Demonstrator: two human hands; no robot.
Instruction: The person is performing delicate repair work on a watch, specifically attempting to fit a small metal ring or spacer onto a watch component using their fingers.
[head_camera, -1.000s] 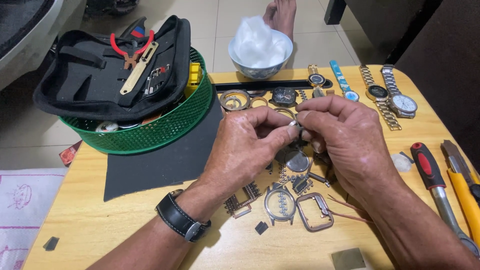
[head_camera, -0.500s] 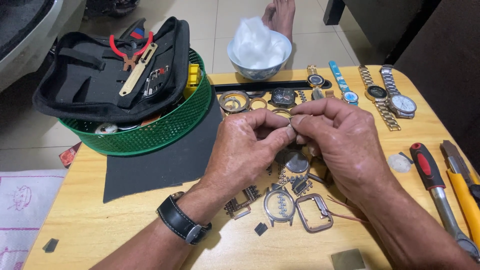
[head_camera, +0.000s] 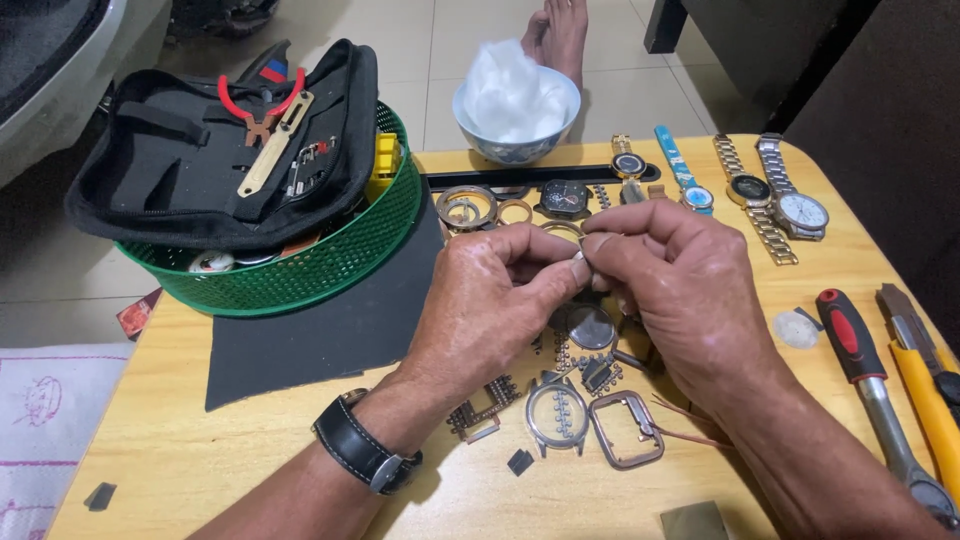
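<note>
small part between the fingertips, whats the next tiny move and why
Probably lower it toward the mat before working on it. Both the left hand and right hand pinch the small part in the air above loose watch cases, so a slip could lose it among them.

Two hands (head_camera: 500, 300); four wristwatches (head_camera: 790, 205); one green basket (head_camera: 300, 280); one bowl (head_camera: 515, 145).

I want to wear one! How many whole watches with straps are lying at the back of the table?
4: gold watch, blue-strapped watch, gold-bracelet watch, silver-bracelet watch, in a row rightward. The hands may hide more.
</note>
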